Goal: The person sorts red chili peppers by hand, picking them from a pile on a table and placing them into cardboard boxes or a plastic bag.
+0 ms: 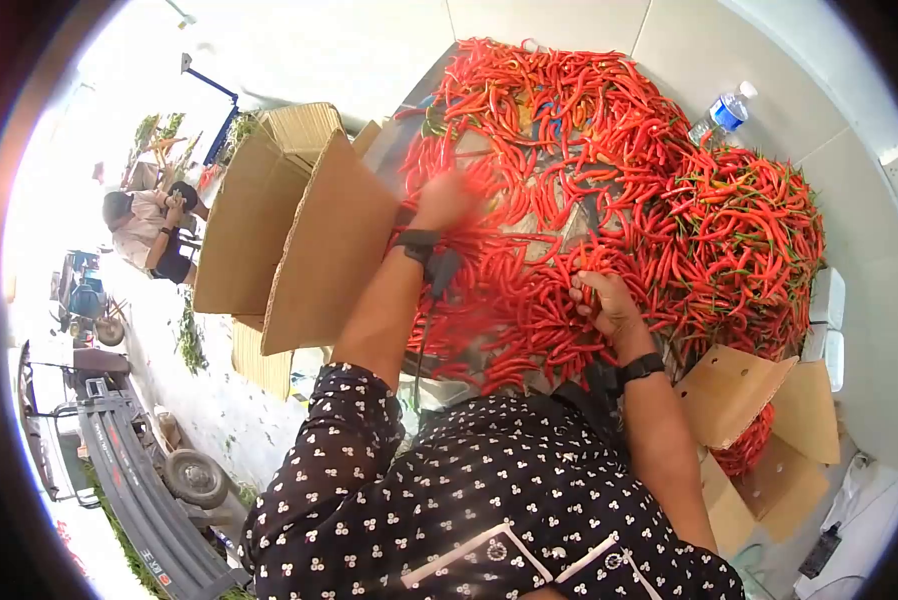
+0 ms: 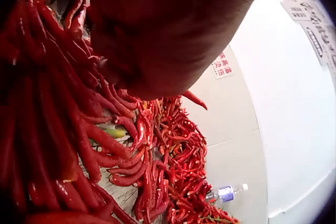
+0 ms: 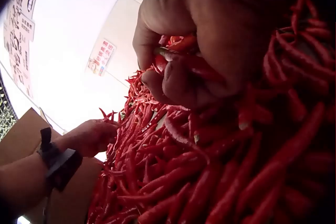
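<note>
Red chili peppers (image 1: 529, 335) cover the table in front of me in a wide, loose layer. My left hand (image 1: 449, 203), blurred in the head view, is over the chilies beside a cardboard flap. In the right wrist view this left hand (image 3: 92, 137) grips chilies that stick out past its fingers; its own wrist view shows it dark, one chili (image 2: 195, 100) poking out beyond it. My right hand (image 1: 607, 303) is low over the pile nearer my body. Its fingers curl round several red chilies (image 3: 197, 66), one with a green stem, in the right wrist view.
A tall open cardboard box (image 1: 334, 245) stands left of the table. Green-stemmed chilies (image 1: 749, 250) heap at right, near a water bottle (image 1: 724, 115). Another open box (image 1: 734, 395) with chilies sits lower right. A person (image 1: 149, 230) sits far left, above a grey cart (image 1: 134, 480).
</note>
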`<state>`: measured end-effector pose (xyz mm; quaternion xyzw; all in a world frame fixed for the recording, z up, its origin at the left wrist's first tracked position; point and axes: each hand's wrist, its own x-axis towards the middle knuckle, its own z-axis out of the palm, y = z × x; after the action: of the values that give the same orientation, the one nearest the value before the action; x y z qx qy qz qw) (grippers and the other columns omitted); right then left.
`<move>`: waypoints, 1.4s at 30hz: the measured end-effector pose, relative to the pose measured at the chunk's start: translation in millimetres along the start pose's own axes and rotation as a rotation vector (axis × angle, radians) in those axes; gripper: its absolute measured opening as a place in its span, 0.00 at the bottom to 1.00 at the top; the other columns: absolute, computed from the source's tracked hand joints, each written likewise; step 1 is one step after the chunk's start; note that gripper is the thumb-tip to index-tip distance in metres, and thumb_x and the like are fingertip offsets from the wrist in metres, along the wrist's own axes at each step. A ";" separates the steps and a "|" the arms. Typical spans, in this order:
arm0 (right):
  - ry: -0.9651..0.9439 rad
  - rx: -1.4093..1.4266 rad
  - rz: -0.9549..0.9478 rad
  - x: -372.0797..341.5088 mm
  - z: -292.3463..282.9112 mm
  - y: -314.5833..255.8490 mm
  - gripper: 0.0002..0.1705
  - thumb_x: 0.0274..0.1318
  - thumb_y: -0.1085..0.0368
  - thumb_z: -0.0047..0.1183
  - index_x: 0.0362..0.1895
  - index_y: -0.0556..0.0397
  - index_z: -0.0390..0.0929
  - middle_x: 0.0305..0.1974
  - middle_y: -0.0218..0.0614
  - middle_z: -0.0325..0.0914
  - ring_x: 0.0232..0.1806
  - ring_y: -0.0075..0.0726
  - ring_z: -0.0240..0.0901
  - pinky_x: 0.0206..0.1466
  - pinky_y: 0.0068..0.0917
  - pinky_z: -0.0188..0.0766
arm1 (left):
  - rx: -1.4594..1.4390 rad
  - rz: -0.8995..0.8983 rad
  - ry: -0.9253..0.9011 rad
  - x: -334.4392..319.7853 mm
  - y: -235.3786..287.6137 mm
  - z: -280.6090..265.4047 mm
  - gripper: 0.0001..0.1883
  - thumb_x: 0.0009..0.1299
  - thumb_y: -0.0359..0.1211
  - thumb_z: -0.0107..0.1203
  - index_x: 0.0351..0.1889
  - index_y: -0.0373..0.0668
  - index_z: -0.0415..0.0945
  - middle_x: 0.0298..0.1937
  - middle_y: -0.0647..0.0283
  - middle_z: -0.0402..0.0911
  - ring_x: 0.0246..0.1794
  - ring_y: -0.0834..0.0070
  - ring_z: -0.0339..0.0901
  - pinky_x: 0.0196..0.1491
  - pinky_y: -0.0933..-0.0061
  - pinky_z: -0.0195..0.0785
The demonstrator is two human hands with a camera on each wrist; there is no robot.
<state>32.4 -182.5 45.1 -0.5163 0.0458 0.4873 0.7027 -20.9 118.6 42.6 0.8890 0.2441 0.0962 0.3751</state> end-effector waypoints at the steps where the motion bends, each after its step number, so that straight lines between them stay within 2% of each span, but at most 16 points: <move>1: -0.030 -0.003 -0.008 1.4 -2.0 1.4 0.04 0.49 0.65 0.51 0.27 0.49 0.70 0.22 0.25 0.68 0.24 0.22 0.67 0.20 0.17 0.57 | 0.192 0.050 0.009 5.8 0.7 5.3 0.23 0.51 0.49 0.59 0.36 0.43 0.76 0.29 0.59 0.79 0.32 0.62 0.77 0.35 0.65 0.69; 3: -0.059 -0.009 -0.017 0.3 -3.0 1.0 0.04 0.48 0.65 0.51 0.28 0.49 0.70 0.22 0.25 0.68 0.24 0.22 0.67 0.20 0.18 0.58 | 0.381 0.100 0.019 12.1 0.0 19.4 0.23 0.51 0.51 0.58 0.37 0.44 0.76 0.29 0.61 0.80 0.32 0.63 0.77 0.34 0.65 0.70; 6: -0.040 0.009 -0.006 -2.9 -0.7 0.2 0.06 0.53 0.64 0.48 0.28 0.53 0.70 0.24 0.28 0.69 0.24 0.23 0.66 0.18 0.18 0.56 | 0.460 0.174 0.126 17.1 -1.0 38.2 0.15 0.54 0.42 0.57 0.33 0.43 0.74 0.28 0.56 0.76 0.32 0.60 0.73 0.34 0.60 0.67; 8: -0.035 0.001 0.010 -1.4 -4.2 2.3 0.04 0.48 0.65 0.51 0.29 0.48 0.70 0.23 0.24 0.68 0.25 0.22 0.67 0.21 0.19 0.57 | 0.462 0.347 0.059 16.2 1.0 44.6 0.14 0.54 0.41 0.56 0.34 0.45 0.74 0.29 0.56 0.75 0.33 0.60 0.72 0.34 0.60 0.66; 12: -0.052 0.002 0.004 0.0 -4.3 2.4 0.04 0.48 0.64 0.51 0.28 0.48 0.71 0.23 0.24 0.68 0.26 0.22 0.66 0.21 0.19 0.56 | 0.568 0.347 0.125 33.0 -32.3 73.9 0.12 0.54 0.40 0.54 0.33 0.44 0.74 0.28 0.57 0.75 0.33 0.60 0.72 0.33 0.60 0.66; 14: -0.052 0.006 -0.002 -0.7 -3.7 1.6 0.04 0.48 0.65 0.51 0.27 0.48 0.71 0.23 0.24 0.68 0.25 0.22 0.66 0.21 0.19 0.56 | 0.457 0.189 -0.042 11.4 6.5 48.6 0.13 0.55 0.40 0.53 0.34 0.44 0.73 0.30 0.57 0.76 0.34 0.60 0.73 0.33 0.59 0.67; 17: -0.055 -0.007 -0.021 -2.7 -4.2 1.2 0.03 0.49 0.65 0.51 0.27 0.48 0.71 0.23 0.24 0.68 0.25 0.22 0.66 0.21 0.19 0.57 | 0.183 0.116 0.105 8.6 5.3 31.6 0.13 0.54 0.41 0.54 0.30 0.41 0.74 0.30 0.56 0.77 0.34 0.59 0.75 0.34 0.58 0.68; 20: -0.066 0.010 -0.009 -0.9 -4.8 1.6 0.03 0.49 0.65 0.51 0.29 0.48 0.71 0.23 0.24 0.68 0.25 0.22 0.66 0.21 0.19 0.57 | 0.390 0.014 0.079 -3.7 42.6 -22.0 0.21 0.50 0.45 0.56 0.38 0.41 0.77 0.33 0.53 0.79 0.36 0.59 0.77 0.39 0.64 0.69; 21: -0.066 0.010 -0.009 -0.8 -4.3 1.1 0.03 0.49 0.65 0.51 0.29 0.48 0.71 0.23 0.24 0.68 0.25 0.22 0.66 0.21 0.19 0.57 | 0.390 0.014 0.079 2.2 30.3 -26.9 0.21 0.50 0.45 0.56 0.38 0.41 0.77 0.33 0.53 0.79 0.36 0.59 0.77 0.39 0.64 0.69; 23: -0.037 0.019 0.002 -0.9 -3.5 0.4 0.04 0.48 0.65 0.51 0.29 0.48 0.71 0.23 0.23 0.68 0.25 0.22 0.66 0.21 0.19 0.57 | 0.301 -0.254 0.267 25.5 -5.3 -31.3 0.20 0.51 0.42 0.54 0.35 0.37 0.77 0.35 0.48 0.78 0.38 0.56 0.76 0.41 0.62 0.69; 27: -0.018 0.016 0.021 0.3 -6.4 1.5 0.05 0.48 0.64 0.52 0.31 0.47 0.71 0.24 0.23 0.69 0.25 0.22 0.66 0.21 0.19 0.57 | 0.368 -0.303 0.259 42.8 -30.1 -33.3 0.15 0.51 0.39 0.54 0.31 0.38 0.78 0.39 0.46 0.77 0.40 0.54 0.75 0.40 0.59 0.70; 29: -0.077 0.054 0.026 -2.2 -5.1 -1.0 0.07 0.48 0.64 0.52 0.33 0.47 0.70 0.25 0.23 0.69 0.25 0.22 0.67 0.20 0.19 0.56 | 0.387 -0.477 0.292 49.2 -29.0 -29.6 0.16 0.51 0.39 0.53 0.32 0.37 0.78 0.38 0.45 0.77 0.41 0.52 0.75 0.43 0.60 0.69; 33: -0.058 0.042 0.043 0.9 -9.7 0.6 0.09 0.48 0.64 0.52 0.35 0.47 0.70 0.26 0.23 0.70 0.25 0.22 0.67 0.21 0.19 0.55 | 0.450 -0.324 0.244 40.6 -7.5 -31.8 0.26 0.51 0.47 0.58 0.46 0.44 0.73 0.40 0.52 0.78 0.43 0.58 0.75 0.43 0.61 0.69; 37: -0.078 0.061 0.045 1.8 -5.5 -2.4 0.06 0.49 0.63 0.52 0.32 0.47 0.71 0.25 0.22 0.69 0.26 0.21 0.67 0.22 0.19 0.56 | 0.516 -0.327 0.153 56.7 -25.5 -22.7 0.34 0.47 0.52 0.60 0.52 0.46 0.69 0.39 0.56 0.79 0.41 0.62 0.76 0.43 0.63 0.70; 41: -0.064 0.038 0.034 -1.4 -2.7 -4.5 0.04 0.49 0.63 0.52 0.29 0.47 0.71 0.25 0.22 0.70 0.26 0.21 0.67 0.23 0.19 0.57 | 0.406 -0.279 0.094 51.1 -23.7 -20.4 0.20 0.51 0.45 0.58 0.35 0.41 0.77 0.31 0.57 0.79 0.34 0.65 0.77 0.35 0.65 0.70; 42: -0.063 0.038 0.034 -1.3 -3.1 -3.7 0.04 0.49 0.63 0.52 0.29 0.47 0.71 0.25 0.22 0.70 0.26 0.21 0.67 0.23 0.19 0.57 | -0.040 -0.321 0.063 47.0 -26.4 -21.5 0.14 0.55 0.40 0.55 0.31 0.40 0.77 0.29 0.59 0.79 0.30 0.68 0.77 0.31 0.68 0.70</move>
<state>35.8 -185.6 46.9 -0.4862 0.0416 0.5141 0.7053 2.5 171.5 38.2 0.8275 0.3927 0.0680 0.3954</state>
